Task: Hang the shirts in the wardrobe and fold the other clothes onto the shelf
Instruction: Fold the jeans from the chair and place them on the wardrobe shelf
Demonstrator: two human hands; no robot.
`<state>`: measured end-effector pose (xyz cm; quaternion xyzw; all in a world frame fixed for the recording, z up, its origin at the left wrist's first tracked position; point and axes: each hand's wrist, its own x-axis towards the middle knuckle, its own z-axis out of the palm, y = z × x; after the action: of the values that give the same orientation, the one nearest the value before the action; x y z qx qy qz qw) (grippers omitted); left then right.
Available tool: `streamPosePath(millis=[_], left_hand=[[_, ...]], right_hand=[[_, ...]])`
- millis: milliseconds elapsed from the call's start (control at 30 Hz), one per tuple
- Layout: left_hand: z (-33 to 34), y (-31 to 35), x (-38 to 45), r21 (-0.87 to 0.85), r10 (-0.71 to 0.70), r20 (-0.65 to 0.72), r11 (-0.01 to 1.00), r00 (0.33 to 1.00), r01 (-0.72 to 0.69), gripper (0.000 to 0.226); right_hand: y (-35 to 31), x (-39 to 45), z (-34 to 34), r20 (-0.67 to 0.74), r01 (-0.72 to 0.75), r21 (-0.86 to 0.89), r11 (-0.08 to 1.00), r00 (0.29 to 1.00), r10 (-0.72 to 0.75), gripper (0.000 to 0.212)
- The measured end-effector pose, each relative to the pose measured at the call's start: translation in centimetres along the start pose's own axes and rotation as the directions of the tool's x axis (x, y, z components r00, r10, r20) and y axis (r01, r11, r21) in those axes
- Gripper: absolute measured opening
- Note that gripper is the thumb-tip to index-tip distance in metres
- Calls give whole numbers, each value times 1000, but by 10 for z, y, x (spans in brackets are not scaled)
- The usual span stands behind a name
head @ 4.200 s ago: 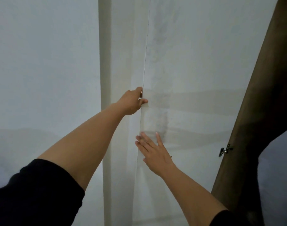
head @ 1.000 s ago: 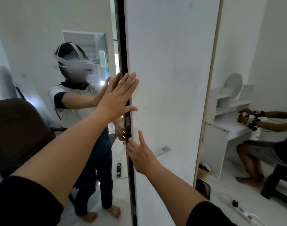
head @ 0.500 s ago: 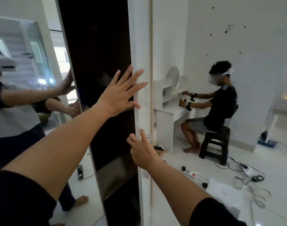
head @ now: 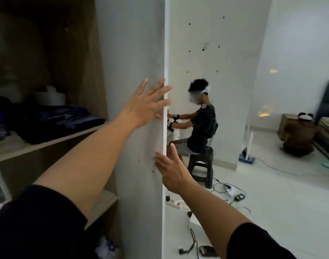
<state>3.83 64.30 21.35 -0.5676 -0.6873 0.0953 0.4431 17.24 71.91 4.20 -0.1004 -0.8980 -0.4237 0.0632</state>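
Wardrobe door (head: 137,53) swung wide; shelf (head: 48,143) at 9 o'clock holds dark clothes (head: 62,120). My left hand (head: 147,105) and right hand (head: 171,171): both spread flat at door edge.

The wardrobe door (head: 133,90) hides the seated person's (head: 199,128) hands; the dark clothes (head: 53,122) are too dim to identify.

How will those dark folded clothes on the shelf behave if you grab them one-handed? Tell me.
The dark clothes look like soft fabric, so they would probably flop and sag. The stack seems loosely folded, so it may come apart unless held from below. One edge overhangs the shelf, so a push could slide it off.
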Motion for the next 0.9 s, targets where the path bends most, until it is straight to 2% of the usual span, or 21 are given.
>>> streamPosePath(millis=[100, 300, 500, 667, 733, 800, 900], left_hand=[[11, 21, 35, 11, -61, 42, 998, 997, 61, 55], [40, 39, 95, 2, -49, 82, 999, 995, 49, 55], [74, 41, 138, -55, 3, 39, 998, 999, -1, 49], [100, 30, 159, -117, 53, -25, 992, 998, -56, 49], [111, 19, 156, -151, -2, 0, 989, 1000, 2, 57], [126, 0, 144, -146, -137, 78, 978, 987, 147, 66], [152, -35, 103, -42, -320, 245, 940, 915, 340, 71]], right_hand=[[20, 5, 31, 63, -38, 3, 999, 997, 38, 65], [48, 23, 78, 135, -87, 8, 996, 987, 85, 68], [75, 44, 114, 149, -132, 44, 990, 981, 124, 64], [94, 63, 132, 140, -105, 27, 994, 985, 100, 61], [98, 74, 131, 114, -91, 80, 993, 990, 82, 60], [102, 90, 128, 84, -97, 156, 983, 993, 84, 60], [111, 119, 120, 47, -145, 205, 968, 989, 139, 62]])
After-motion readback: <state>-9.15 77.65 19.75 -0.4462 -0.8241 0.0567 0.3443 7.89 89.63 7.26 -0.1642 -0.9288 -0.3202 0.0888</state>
